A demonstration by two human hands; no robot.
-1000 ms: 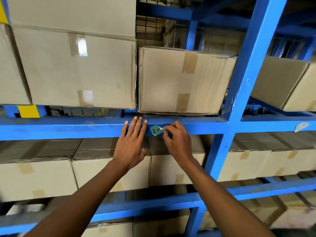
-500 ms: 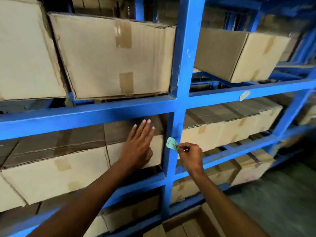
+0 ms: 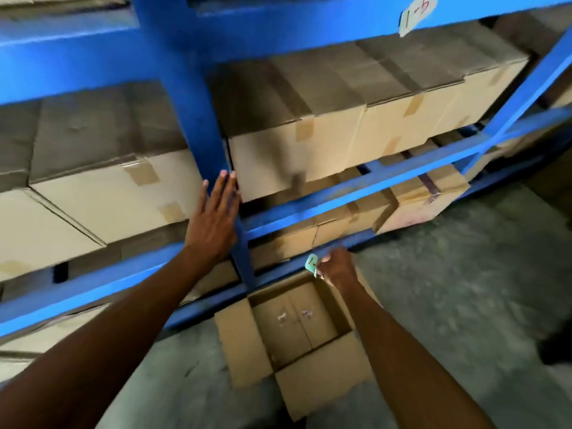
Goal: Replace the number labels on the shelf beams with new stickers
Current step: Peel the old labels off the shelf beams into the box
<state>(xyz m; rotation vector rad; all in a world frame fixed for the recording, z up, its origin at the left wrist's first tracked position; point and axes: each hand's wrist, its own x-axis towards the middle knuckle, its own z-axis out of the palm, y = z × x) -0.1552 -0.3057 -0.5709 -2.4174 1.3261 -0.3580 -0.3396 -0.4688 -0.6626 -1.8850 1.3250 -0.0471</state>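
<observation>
My right hand pinches a small green number label with red marks, held low above an open cardboard box on the floor. My left hand is flat with fingers apart against the blue upright post of the rack. A pale label reading "1-b" is stuck on the upper blue shelf beam at the top right.
Taped cardboard boxes fill the shelf levels on both sides of the post. Lower blue beams run across to the right. A few small scraps lie in the floor box. Grey concrete floor lies to the right.
The right hand peeled the green label off the beam and carried it down over the floor box. The left hand left the beam and dropped to the post. The view tilted down and right.
</observation>
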